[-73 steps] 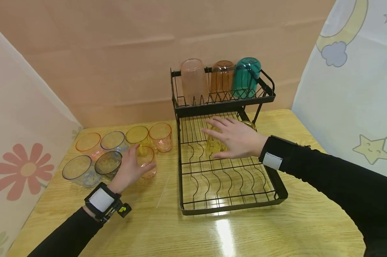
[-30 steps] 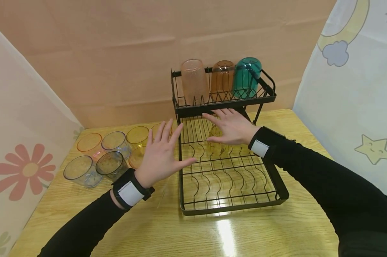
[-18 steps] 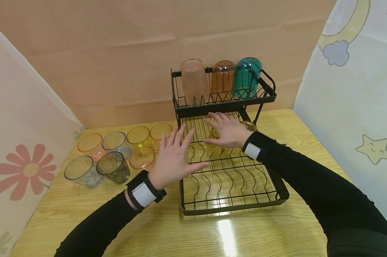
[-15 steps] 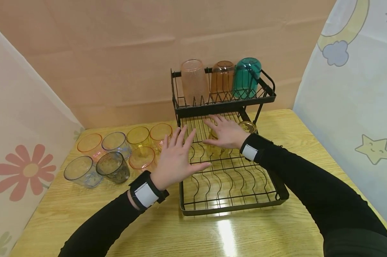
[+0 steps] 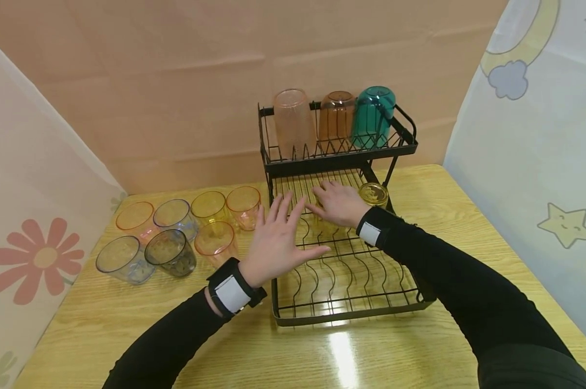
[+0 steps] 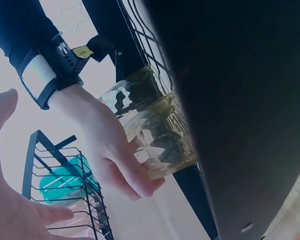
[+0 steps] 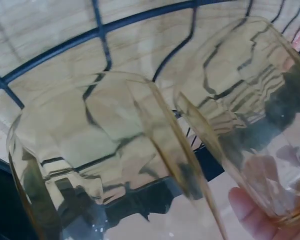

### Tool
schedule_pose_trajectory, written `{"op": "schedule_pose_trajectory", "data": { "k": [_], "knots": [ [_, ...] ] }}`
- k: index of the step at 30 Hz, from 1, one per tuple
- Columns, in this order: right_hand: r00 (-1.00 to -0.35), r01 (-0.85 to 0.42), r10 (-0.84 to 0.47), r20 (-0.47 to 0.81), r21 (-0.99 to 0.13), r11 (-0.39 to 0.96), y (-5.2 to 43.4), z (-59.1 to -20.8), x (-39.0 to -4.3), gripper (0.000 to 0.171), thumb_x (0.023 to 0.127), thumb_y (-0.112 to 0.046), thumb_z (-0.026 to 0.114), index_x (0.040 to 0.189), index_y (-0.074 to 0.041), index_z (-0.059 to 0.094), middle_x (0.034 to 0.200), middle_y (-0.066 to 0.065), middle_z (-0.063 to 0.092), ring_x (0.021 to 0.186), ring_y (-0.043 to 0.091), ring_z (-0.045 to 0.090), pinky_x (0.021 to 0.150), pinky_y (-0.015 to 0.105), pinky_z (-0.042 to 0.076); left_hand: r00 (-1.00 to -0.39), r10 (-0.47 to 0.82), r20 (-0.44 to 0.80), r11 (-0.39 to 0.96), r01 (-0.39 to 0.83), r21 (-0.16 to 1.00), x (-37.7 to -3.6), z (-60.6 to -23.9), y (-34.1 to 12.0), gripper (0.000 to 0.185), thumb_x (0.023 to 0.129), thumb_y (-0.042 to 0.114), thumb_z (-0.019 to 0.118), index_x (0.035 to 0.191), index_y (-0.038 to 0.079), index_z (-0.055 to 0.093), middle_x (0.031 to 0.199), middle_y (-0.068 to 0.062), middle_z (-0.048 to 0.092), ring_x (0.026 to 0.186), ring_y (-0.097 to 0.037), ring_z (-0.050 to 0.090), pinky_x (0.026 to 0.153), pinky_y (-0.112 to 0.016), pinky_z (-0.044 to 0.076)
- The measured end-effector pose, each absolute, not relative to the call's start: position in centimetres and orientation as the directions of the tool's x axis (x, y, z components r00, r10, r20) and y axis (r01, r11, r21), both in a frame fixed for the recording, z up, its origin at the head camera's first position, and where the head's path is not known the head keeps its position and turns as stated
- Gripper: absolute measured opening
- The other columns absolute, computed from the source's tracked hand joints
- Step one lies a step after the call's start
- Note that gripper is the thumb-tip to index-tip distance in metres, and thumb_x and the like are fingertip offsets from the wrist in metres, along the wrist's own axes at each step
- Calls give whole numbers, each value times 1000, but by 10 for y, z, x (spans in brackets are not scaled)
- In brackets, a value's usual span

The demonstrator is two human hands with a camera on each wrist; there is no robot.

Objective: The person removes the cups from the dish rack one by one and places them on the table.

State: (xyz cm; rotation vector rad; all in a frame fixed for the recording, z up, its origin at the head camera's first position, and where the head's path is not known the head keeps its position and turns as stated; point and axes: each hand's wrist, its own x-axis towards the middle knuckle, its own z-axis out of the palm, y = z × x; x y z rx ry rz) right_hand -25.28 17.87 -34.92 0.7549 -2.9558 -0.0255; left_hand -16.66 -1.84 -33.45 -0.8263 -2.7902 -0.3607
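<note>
My right hand point(image 5: 339, 204) reaches onto the lower tier of the black wire dish rack point(image 5: 351, 314) and its fingers curl over a yellow glass point(image 5: 320, 226) standing there. The left wrist view shows the same right hand point(image 6: 105, 145) wrapped on the yellow glass point(image 6: 160, 135). A second yellow glass point(image 5: 373, 193) stands just right of that hand. In the right wrist view both glasses appear, one point(image 7: 90, 140) on the wires and one point(image 7: 250, 115) touched by a fingertip point(image 7: 247, 210). My left hand point(image 5: 278, 237) hovers over the rack's left edge with fingers spread, holding nothing.
On the rack's upper tier a pink glass point(image 5: 294, 123), an orange glass point(image 5: 335, 120) and a teal glass point(image 5: 373, 116) stand upside down. Several coloured glasses point(image 5: 176, 232) stand upright on the wooden table point(image 5: 371, 351) left of the rack. Fabric walls enclose the table.
My left hand left the glasses on the table and moved right to the rack's edge, fingers spread. My right hand drew back a little and curled onto the yellow glass, uncovering the second one.
</note>
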Motion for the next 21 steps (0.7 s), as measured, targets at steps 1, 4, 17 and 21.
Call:
{"op": "schedule_pose_trajectory", "data": {
  "k": [1, 4, 17, 21],
  "knots": [
    [-868, -484, -486, 101, 45, 874, 179, -350, -253, 56, 101, -48, 44, 133, -4, 55, 127, 22, 55, 113, 39, 55, 85, 52, 50, -821, 506, 265, 812, 557, 174, -166, -335, -18, 104, 78, 79, 53, 155, 15, 24, 159, -16, 18, 145, -36, 13, 109, -64, 12],
    [-852, -500, -501, 153, 44, 865, 178, -351, -253, 46, 101, -42, 47, 122, -4, 61, 113, 19, 60, 101, 37, 59, 76, 49, 53, -818, 511, 266, 808, 562, 176, -166, -335, -15, 104, 78, 79, 53, 155, 15, 24, 158, -17, 18, 145, -35, 13, 110, -63, 12],
    [-892, -424, -353, 282, -252, 870, 185, -328, -243, 36, 103, -35, 42, 108, -5, 62, 97, 12, 61, 82, 28, 60, 67, 43, 50, -834, 486, 262, 781, 549, 297, -167, -335, -14, 106, 80, 76, 55, 156, 14, 16, 158, -18, 19, 145, -34, 13, 112, -59, 6],
    [-912, -395, -287, 293, -441, 806, 187, -325, -231, 35, 104, -33, 39, 105, -6, 61, 89, 9, 60, 73, 23, 56, 64, 39, 45, -856, 469, 216, 737, 514, 438, -165, -334, -18, 104, 82, 72, 56, 157, 14, 13, 159, -15, 17, 145, -33, 14, 112, -57, 8]
  ]
}}
